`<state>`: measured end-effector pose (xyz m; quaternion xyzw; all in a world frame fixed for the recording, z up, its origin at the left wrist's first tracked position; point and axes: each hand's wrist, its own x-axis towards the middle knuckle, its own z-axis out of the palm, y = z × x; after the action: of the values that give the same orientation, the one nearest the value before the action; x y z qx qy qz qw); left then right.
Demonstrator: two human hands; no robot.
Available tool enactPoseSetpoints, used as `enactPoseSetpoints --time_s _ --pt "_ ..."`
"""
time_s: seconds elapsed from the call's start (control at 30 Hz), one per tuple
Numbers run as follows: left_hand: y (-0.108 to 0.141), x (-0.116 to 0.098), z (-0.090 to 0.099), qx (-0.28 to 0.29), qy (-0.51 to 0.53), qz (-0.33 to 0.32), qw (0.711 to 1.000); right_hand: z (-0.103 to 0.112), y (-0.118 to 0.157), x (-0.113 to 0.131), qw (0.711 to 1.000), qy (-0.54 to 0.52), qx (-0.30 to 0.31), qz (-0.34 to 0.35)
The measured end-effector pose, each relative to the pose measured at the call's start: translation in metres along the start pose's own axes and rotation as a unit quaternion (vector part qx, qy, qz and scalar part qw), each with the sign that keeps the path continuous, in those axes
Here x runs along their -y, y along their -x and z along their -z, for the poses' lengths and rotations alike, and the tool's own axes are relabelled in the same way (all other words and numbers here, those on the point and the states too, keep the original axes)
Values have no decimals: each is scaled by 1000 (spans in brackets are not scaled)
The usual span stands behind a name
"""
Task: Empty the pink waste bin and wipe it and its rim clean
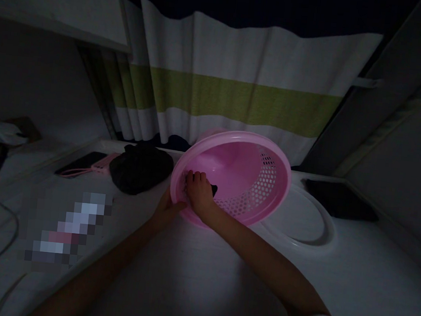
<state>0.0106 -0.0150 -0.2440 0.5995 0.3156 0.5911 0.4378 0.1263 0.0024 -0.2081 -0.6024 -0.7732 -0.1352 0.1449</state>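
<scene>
A pink plastic basket (231,172) with holes in its side wall is tilted, its mouth facing me. My left hand (164,210) grips its rim at the lower left, the thumb in front and the other fingers mostly hidden behind the rim. Inside the basket, my right hand (199,194) is closed against the left part of the wall. From that hand sticks out a small black thing (214,189), mostly covered, so its kind does not show.
A white plastic ring (328,234) lies on the white table (198,286) to the right, near a flat black item (340,199). Left are a crumpled black plastic bag (140,168), a pink strap (101,164) and a blurred-out item (72,226). A striped curtain (238,98) hangs behind.
</scene>
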Motion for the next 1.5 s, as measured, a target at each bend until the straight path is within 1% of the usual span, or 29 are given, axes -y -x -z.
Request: enactPoseSetpoints --time_s 0.1,0.2,0.33,0.5,0.57,0.7,0.87,0.93,1.1,1.2,1.27,1.4,1.5 --pt "0 0 0 -2 -6 3 1000 -4 6 -4 1000 2 11 -4" --pt "0 0 -2 -2 16 7 1000 -7 16 -10 1000 2 17 -8" --pt "1 0 -3 -9 26 10 1000 -6 25 -17 999 9 31 -3" --pt "1 0 -1 -10 16 10 1000 -4 31 -27 996 17 82 15" --pt "1 -1 -1 -16 21 14 1000 -5 36 -34 996 18 91 3" --pt "1 -5 -4 -22 29 17 999 -8 50 -43 995 36 84 -37" --pt "0 -8 -4 -10 22 17 1000 -4 61 -49 992 29 116 -46" --pt "0 -7 -3 -3 15 6 1000 -2 64 -52 992 35 119 -29" --pt "0 -7 -2 -1 24 0 1000 -3 70 -66 991 52 108 60" --pt "1 -9 -4 -3 25 1 1000 -6 71 -75 985 85 77 132" --pt "1 -10 -5 1 26 -1 1000 -8 71 -82 978 116 54 164" --pt "1 -10 -5 3 30 -5 1000 -5 71 -101 977 146 34 151" --pt "2 -7 -4 3 32 -1 999 4 71 -118 971 177 7 160"
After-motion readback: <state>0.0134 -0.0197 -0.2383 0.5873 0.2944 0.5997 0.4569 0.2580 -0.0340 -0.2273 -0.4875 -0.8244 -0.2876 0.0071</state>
